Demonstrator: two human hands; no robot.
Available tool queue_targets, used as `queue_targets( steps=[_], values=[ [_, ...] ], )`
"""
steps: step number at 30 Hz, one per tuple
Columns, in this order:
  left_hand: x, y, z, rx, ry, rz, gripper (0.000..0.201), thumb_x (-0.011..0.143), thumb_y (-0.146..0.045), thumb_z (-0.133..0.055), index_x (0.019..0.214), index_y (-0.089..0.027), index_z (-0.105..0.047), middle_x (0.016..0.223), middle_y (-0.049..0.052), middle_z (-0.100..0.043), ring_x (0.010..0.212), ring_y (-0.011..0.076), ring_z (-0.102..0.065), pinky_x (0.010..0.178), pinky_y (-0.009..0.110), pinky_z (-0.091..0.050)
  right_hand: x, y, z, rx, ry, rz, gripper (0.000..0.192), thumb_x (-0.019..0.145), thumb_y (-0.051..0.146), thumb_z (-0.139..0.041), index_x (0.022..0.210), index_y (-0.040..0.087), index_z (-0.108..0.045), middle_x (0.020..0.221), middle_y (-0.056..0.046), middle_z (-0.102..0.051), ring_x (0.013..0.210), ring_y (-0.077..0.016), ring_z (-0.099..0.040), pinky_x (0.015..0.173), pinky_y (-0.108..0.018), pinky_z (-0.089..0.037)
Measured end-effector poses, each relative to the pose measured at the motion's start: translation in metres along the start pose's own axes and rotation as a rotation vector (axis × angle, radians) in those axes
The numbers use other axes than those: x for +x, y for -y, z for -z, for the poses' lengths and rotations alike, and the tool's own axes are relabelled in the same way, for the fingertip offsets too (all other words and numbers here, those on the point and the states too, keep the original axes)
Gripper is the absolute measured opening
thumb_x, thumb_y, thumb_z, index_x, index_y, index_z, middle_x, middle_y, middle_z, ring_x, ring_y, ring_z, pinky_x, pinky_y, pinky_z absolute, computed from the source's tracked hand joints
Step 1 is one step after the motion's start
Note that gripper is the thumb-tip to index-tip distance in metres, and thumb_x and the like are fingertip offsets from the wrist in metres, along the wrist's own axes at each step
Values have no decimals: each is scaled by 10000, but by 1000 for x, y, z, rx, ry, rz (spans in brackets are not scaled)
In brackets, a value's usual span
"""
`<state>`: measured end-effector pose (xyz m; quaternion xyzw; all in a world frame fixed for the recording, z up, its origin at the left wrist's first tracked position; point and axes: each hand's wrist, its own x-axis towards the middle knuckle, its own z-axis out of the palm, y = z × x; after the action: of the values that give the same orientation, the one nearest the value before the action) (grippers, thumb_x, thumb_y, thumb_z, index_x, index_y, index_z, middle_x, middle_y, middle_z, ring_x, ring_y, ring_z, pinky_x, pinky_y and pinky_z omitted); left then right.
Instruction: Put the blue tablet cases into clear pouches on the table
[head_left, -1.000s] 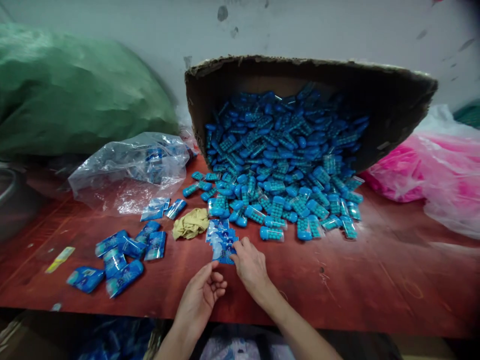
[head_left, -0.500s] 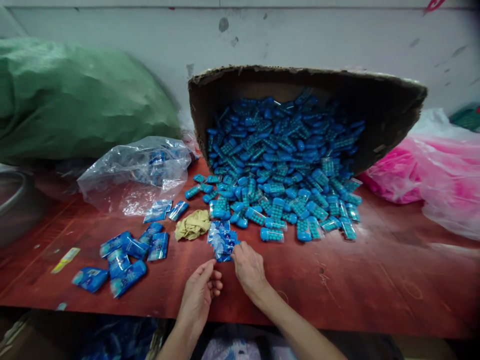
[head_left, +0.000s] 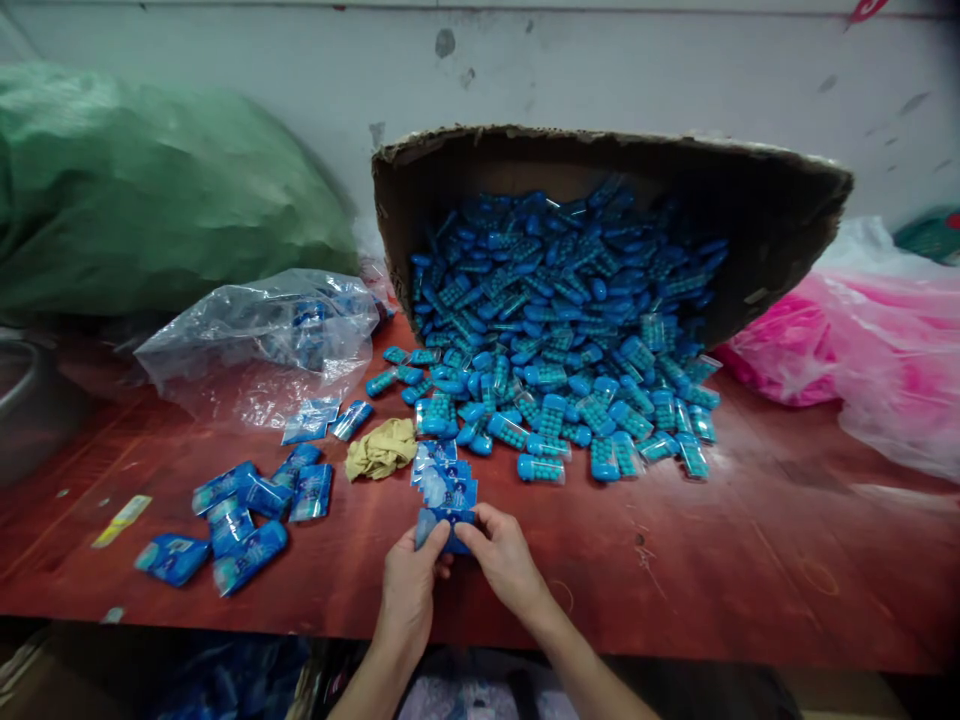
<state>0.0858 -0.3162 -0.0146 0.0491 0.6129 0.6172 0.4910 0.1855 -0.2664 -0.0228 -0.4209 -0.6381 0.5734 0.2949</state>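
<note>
**Blue plastic packet pinched between two hands at the table's near edge**

Blue and glossy, a small flat plastic packet [head_left: 444, 530] is sitting low in the centre of the frame, both hands closing on it: the left hand [head_left: 409, 588] is gripping its left end, the right hand [head_left: 506, 558] its right. Just above, a crinkly stack of blue sachets [head_left: 444, 480] is lying on the reddish-brown wooden tabletop [head_left: 750, 540]. Behind, a tipped brown cardboard box [head_left: 780, 210] is spilling ribbed blue capsules [head_left: 555, 330] against a scuffed pale wall [head_left: 600, 70].
</note>
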Motion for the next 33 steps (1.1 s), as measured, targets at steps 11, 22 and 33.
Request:
queue_targets(
  steps=[11, 22, 33],
  values=[
    [1, 7, -16, -124, 38, 6, 232, 553, -298, -705, 622, -142, -548, 475, -56, -506, 393, 64, -417, 379, 196, -306, -6, 7, -11, -143, -137, 20, 216, 848, 297, -363, 667, 200, -426, 616, 26, -472, 583, -123, -462, 551, -216, -355],
    [-2, 2, -19, -164, 94, 94, 235, 549, -291, -715, 590, -137, -542, 428, -70, -461, 367, 54, -393, 362, 193, -303, -9, 7, -13, -79, -146, 14, 241, 867, 295, -342, 650, 204, -392, 573, 44, -441, 524, -102, -454, 505, -200, -340],
    [6, 6, -6, 43, 34, -63, 270, 556, -346, -696, 667, -122, -594, 511, -30, -553, 414, 70, -438, 389, 199, -328, 4, -3, -14, 188, -104, -69, 178, 769, 291, -498, 642, 172, -464, 571, 55, -444, 534, -91, -421, 487, -186, -356]
  ],
)
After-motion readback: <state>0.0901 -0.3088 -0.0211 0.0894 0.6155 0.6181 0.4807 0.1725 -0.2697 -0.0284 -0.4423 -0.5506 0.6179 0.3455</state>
